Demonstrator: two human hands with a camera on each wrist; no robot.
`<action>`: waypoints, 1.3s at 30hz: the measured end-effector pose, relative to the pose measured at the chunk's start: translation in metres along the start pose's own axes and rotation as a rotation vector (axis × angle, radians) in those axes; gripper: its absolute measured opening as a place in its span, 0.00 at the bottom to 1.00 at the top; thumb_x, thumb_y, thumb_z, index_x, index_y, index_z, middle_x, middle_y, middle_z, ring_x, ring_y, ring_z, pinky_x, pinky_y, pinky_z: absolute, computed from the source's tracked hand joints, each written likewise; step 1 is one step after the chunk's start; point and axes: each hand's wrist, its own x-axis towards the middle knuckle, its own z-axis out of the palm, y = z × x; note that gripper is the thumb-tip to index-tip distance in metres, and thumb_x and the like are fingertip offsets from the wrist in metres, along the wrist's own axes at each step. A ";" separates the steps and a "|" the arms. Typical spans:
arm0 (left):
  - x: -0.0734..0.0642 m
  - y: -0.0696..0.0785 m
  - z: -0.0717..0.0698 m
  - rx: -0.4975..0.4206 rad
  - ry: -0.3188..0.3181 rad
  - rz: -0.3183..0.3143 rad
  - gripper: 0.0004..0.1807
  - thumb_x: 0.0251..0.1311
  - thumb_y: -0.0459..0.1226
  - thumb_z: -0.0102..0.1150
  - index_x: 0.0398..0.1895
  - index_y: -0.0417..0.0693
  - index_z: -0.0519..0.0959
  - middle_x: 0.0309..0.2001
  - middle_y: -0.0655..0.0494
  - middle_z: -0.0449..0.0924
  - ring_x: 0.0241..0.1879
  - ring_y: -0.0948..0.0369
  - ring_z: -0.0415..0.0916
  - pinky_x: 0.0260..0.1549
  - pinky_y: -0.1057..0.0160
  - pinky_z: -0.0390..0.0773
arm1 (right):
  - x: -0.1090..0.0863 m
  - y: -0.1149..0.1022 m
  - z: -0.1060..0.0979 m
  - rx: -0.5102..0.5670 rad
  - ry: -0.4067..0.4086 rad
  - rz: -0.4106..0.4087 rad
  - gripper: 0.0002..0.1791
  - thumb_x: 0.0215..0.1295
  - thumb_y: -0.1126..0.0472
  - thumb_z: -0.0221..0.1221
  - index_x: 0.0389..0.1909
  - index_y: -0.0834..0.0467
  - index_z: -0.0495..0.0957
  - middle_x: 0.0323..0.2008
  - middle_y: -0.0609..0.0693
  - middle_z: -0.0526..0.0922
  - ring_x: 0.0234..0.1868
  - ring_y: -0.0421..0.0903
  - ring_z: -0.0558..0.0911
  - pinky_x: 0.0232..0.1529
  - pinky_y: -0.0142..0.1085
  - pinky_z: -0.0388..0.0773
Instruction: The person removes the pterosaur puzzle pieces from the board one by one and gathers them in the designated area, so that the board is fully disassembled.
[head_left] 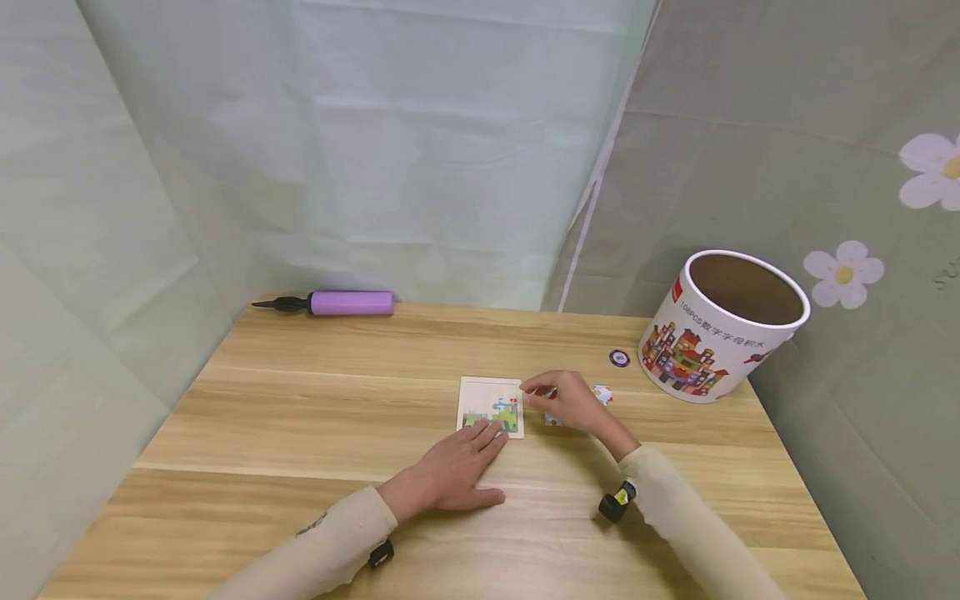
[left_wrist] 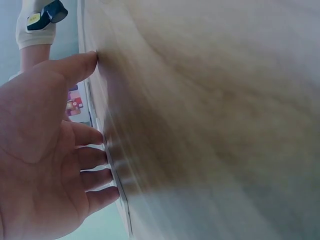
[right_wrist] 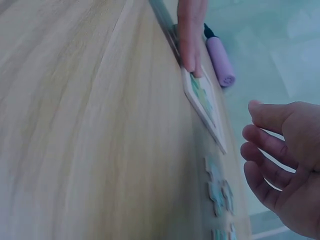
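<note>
A square puzzle board (head_left: 480,390) with a pale rim lies on the table, a few green and blue jigsaw pieces (head_left: 507,414) set in its lower part. My left hand (head_left: 459,473) lies flat, its straight fingertips resting on the board's near edge and its thumb spread on the wood. Just right of the board hovers my right hand (head_left: 572,402), fingers loosely bent; the right wrist view shows nothing between its thumb and fingers. Loose jigsaw pieces (right_wrist: 216,192) lie on the table under and beside that hand, partly hidden by it in the head view.
A large white printed bucket (head_left: 697,342) stands at the back right, with a small dark round chip (head_left: 619,358) to its left. A purple hand pump (head_left: 351,303) lies along the back left edge of the table. Cloth curtains (head_left: 450,150) hang behind.
</note>
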 end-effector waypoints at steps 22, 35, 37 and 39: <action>0.000 -0.002 0.002 -0.038 -0.002 -0.001 0.46 0.70 0.61 0.51 0.78 0.37 0.60 0.78 0.41 0.57 0.78 0.46 0.54 0.76 0.53 0.58 | 0.028 0.000 0.028 -0.070 -0.109 0.028 0.08 0.64 0.57 0.70 0.42 0.52 0.91 0.36 0.42 0.87 0.37 0.37 0.79 0.41 0.35 0.78; 0.001 -0.003 0.000 -0.059 -0.018 -0.020 0.46 0.69 0.62 0.52 0.78 0.39 0.60 0.79 0.42 0.57 0.78 0.47 0.54 0.75 0.52 0.58 | 0.030 -0.006 0.030 -0.105 -0.129 0.024 0.04 0.64 0.60 0.70 0.38 0.51 0.91 0.34 0.41 0.84 0.35 0.40 0.77 0.38 0.35 0.75; 0.001 -0.002 0.000 -0.061 -0.022 -0.023 0.47 0.69 0.62 0.52 0.79 0.40 0.60 0.79 0.42 0.57 0.78 0.47 0.54 0.75 0.52 0.58 | 0.030 -0.006 0.030 -0.095 -0.125 0.035 0.03 0.64 0.60 0.71 0.37 0.51 0.90 0.34 0.42 0.84 0.35 0.40 0.77 0.38 0.35 0.75; 0.002 -0.002 0.000 -0.062 -0.024 -0.024 0.47 0.68 0.63 0.52 0.79 0.40 0.60 0.79 0.42 0.57 0.78 0.47 0.54 0.75 0.52 0.58 | 0.030 -0.006 0.030 -0.087 -0.125 0.051 0.03 0.63 0.60 0.71 0.36 0.51 0.90 0.34 0.41 0.84 0.35 0.40 0.77 0.38 0.35 0.75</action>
